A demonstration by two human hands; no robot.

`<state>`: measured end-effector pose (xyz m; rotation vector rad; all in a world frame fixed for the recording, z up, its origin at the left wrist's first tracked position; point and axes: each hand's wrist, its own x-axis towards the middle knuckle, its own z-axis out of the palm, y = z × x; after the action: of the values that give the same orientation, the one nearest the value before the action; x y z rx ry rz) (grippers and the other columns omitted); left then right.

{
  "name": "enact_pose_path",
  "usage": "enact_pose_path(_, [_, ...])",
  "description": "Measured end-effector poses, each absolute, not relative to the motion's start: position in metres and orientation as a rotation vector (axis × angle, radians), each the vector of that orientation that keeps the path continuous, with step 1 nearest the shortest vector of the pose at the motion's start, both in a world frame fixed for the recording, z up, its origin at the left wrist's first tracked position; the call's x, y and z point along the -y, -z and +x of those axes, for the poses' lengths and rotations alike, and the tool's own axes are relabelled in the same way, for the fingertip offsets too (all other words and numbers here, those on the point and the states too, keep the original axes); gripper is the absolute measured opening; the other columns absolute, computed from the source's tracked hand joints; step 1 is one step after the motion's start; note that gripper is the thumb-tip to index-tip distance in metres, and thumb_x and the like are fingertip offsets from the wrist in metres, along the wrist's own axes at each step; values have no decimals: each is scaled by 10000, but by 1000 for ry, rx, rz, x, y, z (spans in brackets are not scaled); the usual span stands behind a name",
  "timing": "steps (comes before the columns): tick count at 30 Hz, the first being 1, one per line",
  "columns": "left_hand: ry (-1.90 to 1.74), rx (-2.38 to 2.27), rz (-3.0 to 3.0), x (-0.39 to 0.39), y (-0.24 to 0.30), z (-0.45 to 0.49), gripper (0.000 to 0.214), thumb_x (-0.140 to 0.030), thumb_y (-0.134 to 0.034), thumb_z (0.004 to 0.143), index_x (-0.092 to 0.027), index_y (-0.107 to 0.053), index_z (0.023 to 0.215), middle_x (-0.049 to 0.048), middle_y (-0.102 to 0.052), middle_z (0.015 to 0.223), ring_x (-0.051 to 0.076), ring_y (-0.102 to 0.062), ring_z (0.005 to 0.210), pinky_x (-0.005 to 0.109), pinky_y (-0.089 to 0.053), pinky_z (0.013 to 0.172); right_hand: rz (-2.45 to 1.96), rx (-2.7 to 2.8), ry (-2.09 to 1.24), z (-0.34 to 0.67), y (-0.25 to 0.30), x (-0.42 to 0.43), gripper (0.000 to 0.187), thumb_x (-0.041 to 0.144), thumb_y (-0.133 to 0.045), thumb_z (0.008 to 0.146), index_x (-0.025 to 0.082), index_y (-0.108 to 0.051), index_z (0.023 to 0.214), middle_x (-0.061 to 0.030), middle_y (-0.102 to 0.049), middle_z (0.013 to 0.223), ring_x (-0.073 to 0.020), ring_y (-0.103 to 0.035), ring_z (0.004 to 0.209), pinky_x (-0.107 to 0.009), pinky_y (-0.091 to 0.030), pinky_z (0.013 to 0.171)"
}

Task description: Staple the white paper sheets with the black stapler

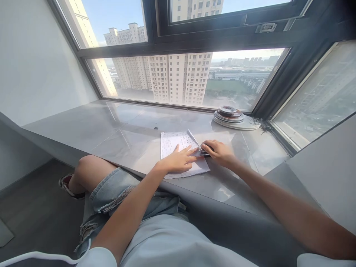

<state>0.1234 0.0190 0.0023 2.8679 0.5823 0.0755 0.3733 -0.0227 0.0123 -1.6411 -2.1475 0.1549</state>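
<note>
A stack of printed white paper sheets lies on the grey stone window ledge. My left hand rests flat on the sheets, fingers stretched toward the right edge. My right hand is curled over a small dark object at the sheets' right edge; it looks like a stapler, but most of it is hidden under the fingers. The two hands nearly touch at the fingertips.
A pile of round plates or discs sits at the back right of the ledge by the window frame. My bent knee in torn denim shorts is at the ledge's front edge. Tower blocks show outside.
</note>
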Motion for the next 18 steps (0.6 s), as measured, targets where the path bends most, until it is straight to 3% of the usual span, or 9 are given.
enact_pose_path(6, [-64,-527,2858,-16,-3,124,585,-275,-435,1001,-400,-426,1573,-4,-115,1761,322,-124,1622,695,-28,1268,-1715,2115,-156,366,-15,25,411,476,-339,1072,231,-627,910,-59,-712,915,-238,-594,917,-350,-397,837])
enact_pose_path(12, [-109,-486,2862,-15,0,130,566,-285,-448,995,-353,-460,1556,3,-127,1760,288,-129,1623,570,-87,1318,-1687,2096,-154,364,-15,25,430,503,-345,1065,229,-584,835,-53,-694,855,-230,-581,868,-340,-379,796])
enact_pose_path(15, [-127,-499,2865,-15,1,129,587,-277,-440,998,-356,-414,1580,7,-77,1765,290,-131,1623,569,-77,1319,-1696,2077,-146,363,-15,25,423,501,-354,1060,227,-585,834,-54,-695,851,-233,-581,867,-342,-375,788])
enact_pose_path(18, [-111,-492,2879,-14,1,128,506,-302,-453,1002,-316,-507,1505,25,-102,1763,283,-101,1628,573,-64,1321,-1730,2086,-121,360,-16,25,420,489,-357,1057,225,-587,824,-60,-705,866,-237,-583,872,-348,-374,785])
